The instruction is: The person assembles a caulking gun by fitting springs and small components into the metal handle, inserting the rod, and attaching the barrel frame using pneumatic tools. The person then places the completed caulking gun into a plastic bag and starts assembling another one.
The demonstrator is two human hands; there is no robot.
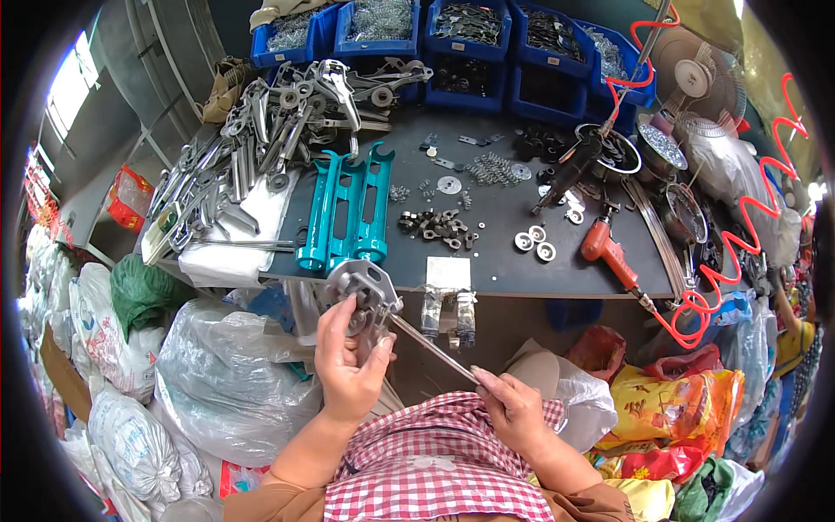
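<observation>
In front of the table's near edge, my left hand [352,370] is closed around a silver metal mechanism [372,280] with a rounded plate. A long thin metal rod [435,350] runs from it down to the right. My right hand [513,407] pinches the rod's far end between thumb and fingers. Teal metal frames [335,213] lie on the table just beyond my left hand. A small fixture [448,274] with a square silver top sits at the table edge, between and beyond my hands.
Metal handle parts [287,122] are heaped at the left. Blue bins [465,48] of small parts line the back. Springs, washers and dark clips lie mid-table. A red power driver [609,252] and a coiled red hose [757,209] are at the right. Plastic bags [235,374] crowd below the table.
</observation>
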